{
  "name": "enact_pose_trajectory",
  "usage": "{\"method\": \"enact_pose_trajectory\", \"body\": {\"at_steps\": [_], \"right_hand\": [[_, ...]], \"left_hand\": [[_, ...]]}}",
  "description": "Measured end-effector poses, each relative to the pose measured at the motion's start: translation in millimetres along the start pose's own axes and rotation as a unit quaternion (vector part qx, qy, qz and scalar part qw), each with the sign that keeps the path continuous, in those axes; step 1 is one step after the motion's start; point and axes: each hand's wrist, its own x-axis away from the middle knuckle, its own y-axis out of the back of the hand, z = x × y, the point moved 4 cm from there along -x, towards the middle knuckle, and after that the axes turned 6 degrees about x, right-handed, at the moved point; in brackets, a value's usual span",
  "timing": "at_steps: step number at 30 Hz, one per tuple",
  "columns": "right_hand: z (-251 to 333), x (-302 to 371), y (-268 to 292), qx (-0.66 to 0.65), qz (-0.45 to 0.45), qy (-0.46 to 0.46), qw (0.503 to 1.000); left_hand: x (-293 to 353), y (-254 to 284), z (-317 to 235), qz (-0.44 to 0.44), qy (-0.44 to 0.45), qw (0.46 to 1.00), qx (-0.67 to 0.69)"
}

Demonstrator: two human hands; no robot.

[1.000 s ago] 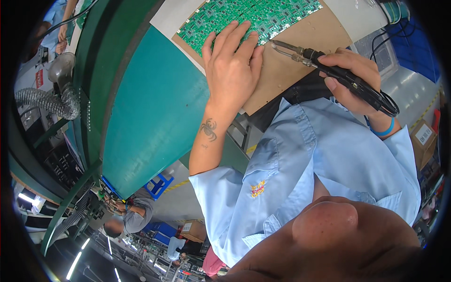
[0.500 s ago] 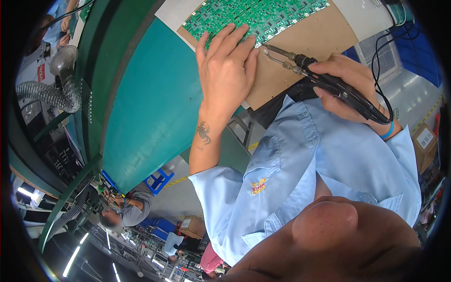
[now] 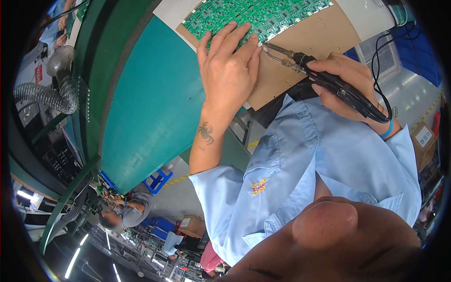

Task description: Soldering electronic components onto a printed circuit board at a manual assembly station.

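Observation:
A green circuit board panel (image 3: 277, 19), crowded with small parts, lies on a brown board (image 3: 312, 42). My left hand (image 3: 229, 77) rests over its near edge, fingers spread on the panel and holding nothing; they cover part of it. In my right hand (image 3: 350, 80) is a black soldering iron (image 3: 336, 87), gripped along its handle. A thin curved metal tube runs beside the iron's tip (image 3: 275, 47). That tip points at the panel's near edge, close to my left fingertips; whether it touches is too small to tell.
A teal mat (image 3: 150, 98) covers the bench to the left, bordered by a dark green frame. Black cable (image 3: 376, 61) loops from the iron at the right. A clear flexible duct (image 3: 47, 96) stands far left. A co-worker (image 3: 134, 209) in grey sits at the lower left.
The iron's tip and the panel's near edge sit very slightly differently in view. Both hands keep the same posture and hold.

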Motion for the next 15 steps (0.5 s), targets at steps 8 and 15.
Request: {"method": "enact_pose_trajectory", "body": {"at_steps": [8,15], "right_hand": [[-1.2,0.6,0.5,-0.001,0.001,-0.009,1.0],[-2.2,-0.7,0.6,-0.008,-0.002,-0.002,1.0]], "left_hand": [[0.1,1.2,0.1,-0.004,-0.002,1.0,0.013],[1.2,1.4,0.7,-0.005,-0.002,1.0,0.023]]}}
